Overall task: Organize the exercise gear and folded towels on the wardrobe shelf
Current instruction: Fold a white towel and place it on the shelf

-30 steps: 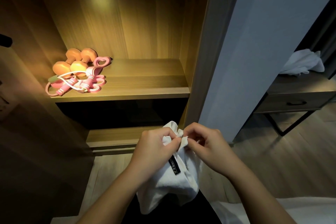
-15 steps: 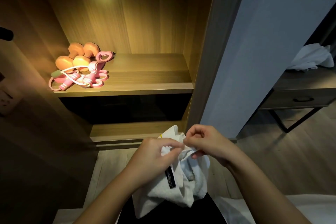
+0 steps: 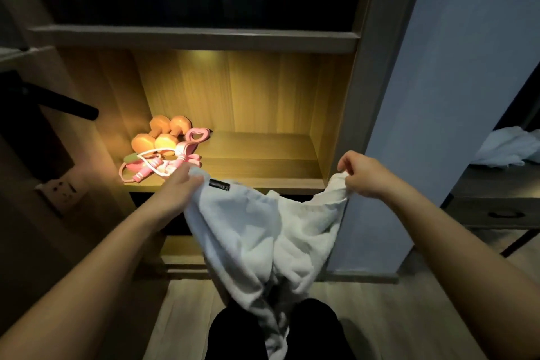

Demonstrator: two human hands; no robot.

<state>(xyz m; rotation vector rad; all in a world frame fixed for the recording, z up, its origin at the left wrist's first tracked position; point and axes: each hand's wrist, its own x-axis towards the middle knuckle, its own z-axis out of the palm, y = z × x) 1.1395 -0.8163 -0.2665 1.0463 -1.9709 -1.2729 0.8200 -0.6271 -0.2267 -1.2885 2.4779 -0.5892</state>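
A white towel [image 3: 263, 231] with a small black label hangs spread between my hands in front of the lit wardrobe shelf [image 3: 263, 155]. My left hand [image 3: 178, 187] grips its left top corner, and my right hand [image 3: 362, 174] pinches the right top corner. The towel's lower part droops toward my legs. At the shelf's left end lie two orange dumbbells [image 3: 159, 136] and a pink skipping rope [image 3: 157, 165] with a heart-shaped pink grip beside them.
A dark upper compartment sits above the lit shelf. A black rod [image 3: 67, 105] sticks out at the left, above a wall socket [image 3: 60, 188]. To the right, past a blue wall panel [image 3: 438, 96], another white cloth [image 3: 508, 147] lies on a dark side table with a drawer.
My hands have moved apart and upward, stretching out the towel that was bunched between them. The view has tilted up toward the shelf.
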